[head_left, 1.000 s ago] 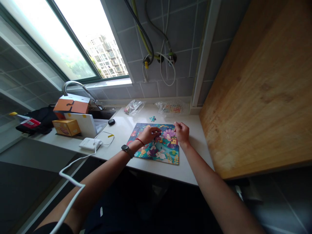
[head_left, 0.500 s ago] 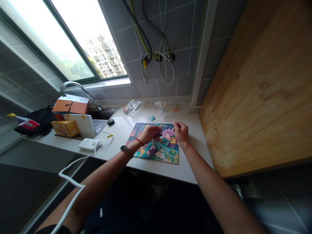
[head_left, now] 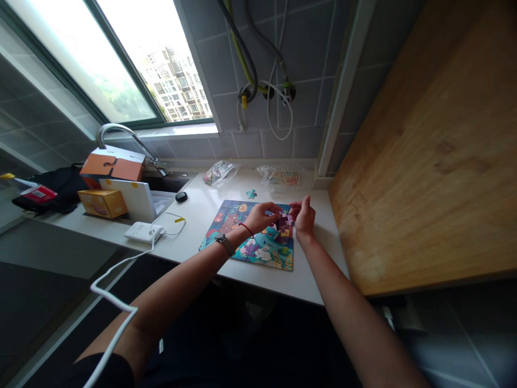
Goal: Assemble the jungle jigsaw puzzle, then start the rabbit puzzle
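A colourful jigsaw puzzle (head_left: 262, 253) with rabbits and plants lies on the white counter, mostly assembled. Over its upper right part my left hand (head_left: 260, 217) is closed in a pinch on a small dark purple puzzle piece (head_left: 284, 221). Beside the puzzle's right edge is my right hand (head_left: 305, 220), thumb raised apart from the loosely curled fingers, whose tips come close to that piece. Behind the puzzle lies a loose teal puzzle piece (head_left: 251, 194). My left hand and forearm cover part of the picture.
Clear plastic bags (head_left: 221, 173) and a clear packet (head_left: 283, 175) lie by the wall. To the left are a black case (head_left: 181, 197), a white power bank (head_left: 144, 231) with its cable, boxes (head_left: 103, 203) and a tap (head_left: 127, 131). A wooden panel (head_left: 420, 161) bounds the right.
My left hand has moved right across the puzzle, closer to my right hand. The right thumb has lifted away from its fingers. The camera view has shifted slightly.
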### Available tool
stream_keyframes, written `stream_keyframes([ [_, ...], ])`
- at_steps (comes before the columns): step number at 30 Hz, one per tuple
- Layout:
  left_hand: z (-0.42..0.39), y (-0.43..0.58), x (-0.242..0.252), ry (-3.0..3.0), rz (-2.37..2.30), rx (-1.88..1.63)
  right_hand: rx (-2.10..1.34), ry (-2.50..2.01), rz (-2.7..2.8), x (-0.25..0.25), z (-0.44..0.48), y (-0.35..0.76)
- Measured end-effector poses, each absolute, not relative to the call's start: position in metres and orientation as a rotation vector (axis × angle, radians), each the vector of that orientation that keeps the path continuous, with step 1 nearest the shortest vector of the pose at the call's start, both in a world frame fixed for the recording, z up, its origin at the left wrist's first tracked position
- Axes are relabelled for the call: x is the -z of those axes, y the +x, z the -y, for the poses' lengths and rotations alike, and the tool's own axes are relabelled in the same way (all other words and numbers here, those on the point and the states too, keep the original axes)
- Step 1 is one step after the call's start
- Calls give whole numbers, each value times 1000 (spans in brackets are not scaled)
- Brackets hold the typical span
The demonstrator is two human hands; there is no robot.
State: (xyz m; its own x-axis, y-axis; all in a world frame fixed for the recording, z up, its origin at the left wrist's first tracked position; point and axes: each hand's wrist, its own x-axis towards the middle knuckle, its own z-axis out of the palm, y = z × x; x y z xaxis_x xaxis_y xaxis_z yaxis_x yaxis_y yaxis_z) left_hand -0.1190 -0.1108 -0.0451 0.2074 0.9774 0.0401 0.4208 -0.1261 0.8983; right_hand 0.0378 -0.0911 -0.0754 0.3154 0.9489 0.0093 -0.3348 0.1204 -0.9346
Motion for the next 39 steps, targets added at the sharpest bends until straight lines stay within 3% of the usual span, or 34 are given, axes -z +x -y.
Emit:
stream_keyframes([
  [16,98,-107,34,1721,-1212,-708,-1008,-1117,815,81,89,47],
  [29,82,-116,42,1187,-1246,-1150,-965,-1207,1185,83,94,47],
  [39,97,-140,73,2189,-898,-1045,-805,-1322,1171,82,94,67],
])
